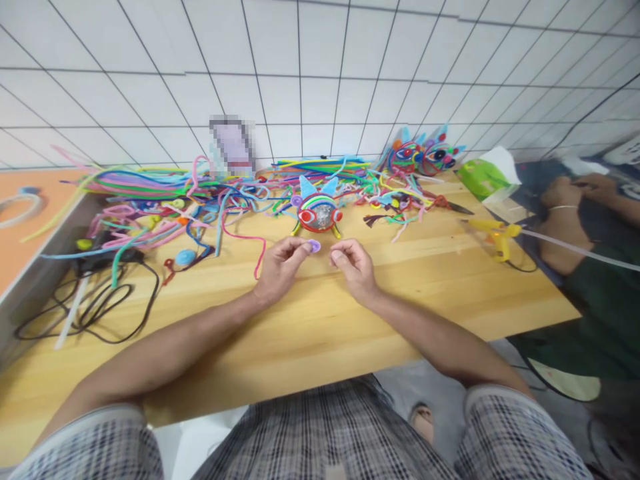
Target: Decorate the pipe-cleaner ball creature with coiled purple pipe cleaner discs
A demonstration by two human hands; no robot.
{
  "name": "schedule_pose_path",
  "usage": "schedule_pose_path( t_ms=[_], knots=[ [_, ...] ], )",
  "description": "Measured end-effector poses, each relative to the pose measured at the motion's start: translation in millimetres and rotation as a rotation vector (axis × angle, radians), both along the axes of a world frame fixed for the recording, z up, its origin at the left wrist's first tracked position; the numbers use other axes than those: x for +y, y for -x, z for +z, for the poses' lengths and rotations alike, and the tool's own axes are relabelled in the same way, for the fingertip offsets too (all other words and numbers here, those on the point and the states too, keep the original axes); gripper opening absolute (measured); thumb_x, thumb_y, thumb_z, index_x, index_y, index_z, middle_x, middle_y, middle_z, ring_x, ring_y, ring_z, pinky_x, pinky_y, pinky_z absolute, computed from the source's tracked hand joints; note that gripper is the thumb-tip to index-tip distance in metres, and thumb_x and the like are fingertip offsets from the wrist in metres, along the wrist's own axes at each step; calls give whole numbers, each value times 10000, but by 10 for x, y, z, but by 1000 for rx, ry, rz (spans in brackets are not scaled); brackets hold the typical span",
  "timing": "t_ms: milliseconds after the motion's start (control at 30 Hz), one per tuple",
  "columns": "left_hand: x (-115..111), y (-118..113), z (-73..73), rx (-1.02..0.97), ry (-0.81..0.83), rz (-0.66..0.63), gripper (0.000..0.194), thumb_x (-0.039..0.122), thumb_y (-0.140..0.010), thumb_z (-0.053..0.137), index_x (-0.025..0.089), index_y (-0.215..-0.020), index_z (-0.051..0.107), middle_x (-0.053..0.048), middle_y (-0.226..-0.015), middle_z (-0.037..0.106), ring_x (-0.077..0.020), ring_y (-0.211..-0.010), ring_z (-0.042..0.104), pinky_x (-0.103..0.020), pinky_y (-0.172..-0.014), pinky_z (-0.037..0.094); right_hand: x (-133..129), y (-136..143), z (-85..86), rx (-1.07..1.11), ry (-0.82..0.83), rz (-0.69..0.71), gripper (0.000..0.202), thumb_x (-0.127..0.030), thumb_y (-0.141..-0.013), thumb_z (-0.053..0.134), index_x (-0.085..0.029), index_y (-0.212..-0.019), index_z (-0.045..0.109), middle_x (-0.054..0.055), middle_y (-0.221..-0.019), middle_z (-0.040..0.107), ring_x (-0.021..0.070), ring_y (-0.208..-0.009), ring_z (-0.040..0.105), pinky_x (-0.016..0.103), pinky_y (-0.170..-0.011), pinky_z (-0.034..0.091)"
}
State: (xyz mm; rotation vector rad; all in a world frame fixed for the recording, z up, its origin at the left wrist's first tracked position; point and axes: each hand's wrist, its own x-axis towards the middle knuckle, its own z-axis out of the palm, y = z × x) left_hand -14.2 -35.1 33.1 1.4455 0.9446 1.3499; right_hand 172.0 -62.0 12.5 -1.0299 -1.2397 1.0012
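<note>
Between the thumb and finger of my left hand (284,265) is a small purple coil (315,247). My right hand (354,265) is just to the right of it, thumb and fingertips pinched together; anything between them is too small to make out. Just beyond both hands, a colourful figure (320,208) stands on the wooden table (410,313). It has light blue pointed ears, red-rimmed eyes, a silvery middle and yellow feet, with a purple coil at its left side.
Pipe cleaners (145,183) lie heaped along the back. Two similar figures (423,157) stand at the back right, near scissors (450,205) and a yellow glue gun (497,239). Black cable (100,313) loops at the left. Another person's arm (563,227) is at the right.
</note>
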Motion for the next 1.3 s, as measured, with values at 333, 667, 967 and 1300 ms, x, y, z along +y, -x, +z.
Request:
schedule_pose_path(
  t_ms=[333, 667, 967, 1300],
  knots=[
    [-58, -110, -73, -121, 274, -79, 269, 414, -803, 857, 160, -776, 772, -11, -672, 723, -55, -481, 438, -191, -462, 361, 35, 42, 4, 13, 150, 107, 394, -597, -893, 774, -215, -908, 679, -23, -732, 692, 112, -610, 596, 254, -587, 468],
    [-99, -55, -133, -81, 287, -146, 208, 377, -856, 835, 175, -822, 801, -16, -699, 740, -67, -510, 473, -199, -493, 387, 11, 34, -1, -19, 180, 92, 449, -644, -877, 796, -212, -817, 687, -9, -709, 708, 108, -586, 590, 257, -574, 469],
    [-107, -43, -140, -60, 304, -146, 172, 352, -863, 816, 189, -807, 808, -8, -664, 704, -79, -526, 467, -213, -506, 379, -2, 18, -4, -53, 164, 88, 460, -669, -884, 781, -218, -846, 700, -2, -735, 725, 115, -599, 605, 270, -585, 491],
    [-114, -59, -149, -92, 285, -128, 192, 376, -864, 823, 190, -821, 803, -24, -756, 778, -71, -512, 494, -208, -491, 416, -25, 56, 23, -58, 176, 87, 448, -657, -881, 791, -214, -891, 724, 1, -754, 752, 113, -599, 627, 265, -601, 530]
  ],
)
